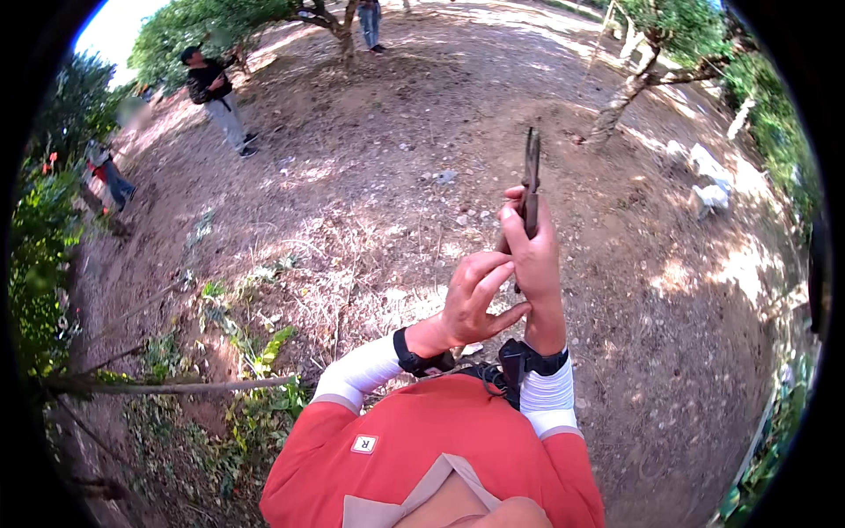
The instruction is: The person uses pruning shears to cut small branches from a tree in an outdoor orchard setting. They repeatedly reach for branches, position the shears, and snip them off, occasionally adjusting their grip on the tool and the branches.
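My right hand (pixel 538 257) is wrapped round a dark metal hand tool (pixel 532 168) that looks like shears. Two narrow jaws point away from me, close together, and the handles run down through my palm. My left hand (pixel 476 294) is just to the left of my right wrist, its fingers apart. Its fingertips reach the edge of my right hand near the lower handle; whether they touch the handle is hidden. Black straps (pixel 422 356) circle both wrists over white sleeves.
Dry soil with leaf litter (pixel 370 257) lies ahead. A bare branch (pixel 185 386) juts in from the left, above low green plants (pixel 270 350). A tree (pixel 620 105) and white sacks (pixel 713 178) are at right. People (pixel 218 99) stand farther off at left and ahead.
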`<move>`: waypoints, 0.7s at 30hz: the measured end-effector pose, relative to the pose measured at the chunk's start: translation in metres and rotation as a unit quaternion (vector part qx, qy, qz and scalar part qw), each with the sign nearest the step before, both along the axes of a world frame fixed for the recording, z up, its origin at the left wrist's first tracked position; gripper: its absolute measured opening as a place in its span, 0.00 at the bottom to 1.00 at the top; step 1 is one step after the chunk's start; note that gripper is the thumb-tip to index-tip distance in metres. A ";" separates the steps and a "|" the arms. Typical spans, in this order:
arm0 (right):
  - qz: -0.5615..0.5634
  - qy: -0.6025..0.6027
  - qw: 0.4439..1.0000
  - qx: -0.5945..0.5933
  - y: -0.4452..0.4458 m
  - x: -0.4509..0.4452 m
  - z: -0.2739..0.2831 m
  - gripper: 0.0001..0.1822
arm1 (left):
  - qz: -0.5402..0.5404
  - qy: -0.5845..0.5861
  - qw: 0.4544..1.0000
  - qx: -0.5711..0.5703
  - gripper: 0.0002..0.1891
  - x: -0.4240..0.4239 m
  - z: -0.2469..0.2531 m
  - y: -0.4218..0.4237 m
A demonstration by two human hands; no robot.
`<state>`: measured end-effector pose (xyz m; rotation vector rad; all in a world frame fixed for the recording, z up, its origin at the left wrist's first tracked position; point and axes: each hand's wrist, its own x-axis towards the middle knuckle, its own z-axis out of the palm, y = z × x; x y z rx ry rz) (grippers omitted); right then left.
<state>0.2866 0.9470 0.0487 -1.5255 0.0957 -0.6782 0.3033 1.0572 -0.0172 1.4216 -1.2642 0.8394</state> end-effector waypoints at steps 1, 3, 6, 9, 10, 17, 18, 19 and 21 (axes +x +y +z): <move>0.005 -0.002 1.000 -0.001 0.001 0.000 -0.004 0.12 | -0.020 0.002 1.000 -0.002 0.40 0.004 0.001 0.003; 0.014 -0.005 1.000 0.011 0.018 0.001 -0.002 0.12 | -0.025 0.025 0.999 -0.019 0.42 0.002 0.002 0.016; 0.044 -0.009 0.998 0.050 0.031 0.003 -0.007 0.13 | 0.003 0.025 0.999 -0.020 0.43 -0.001 0.005 0.031; 0.064 -0.026 0.996 0.052 0.040 0.003 -0.006 0.14 | 0.008 0.010 1.000 -0.020 0.41 0.001 0.007 0.039; 0.074 -0.024 0.996 0.052 0.042 0.003 -0.005 0.14 | 0.011 0.003 1.000 -0.020 0.41 0.001 0.007 0.041; 0.089 -0.047 0.993 0.057 0.035 0.011 -0.015 0.15 | 0.004 0.034 0.999 -0.001 0.31 0.000 0.007 0.048; 0.083 -0.039 0.993 0.078 0.031 0.009 -0.014 0.15 | -0.008 0.042 0.999 -0.002 0.31 -0.003 0.008 0.041; 0.084 -0.040 0.992 0.087 0.034 0.013 -0.014 0.14 | -0.006 0.051 0.999 -0.007 0.26 -0.003 0.009 0.044; 0.080 -0.049 0.994 0.060 0.034 0.019 -0.013 0.12 | 0.011 0.074 0.997 -0.037 0.17 -0.002 -0.001 0.040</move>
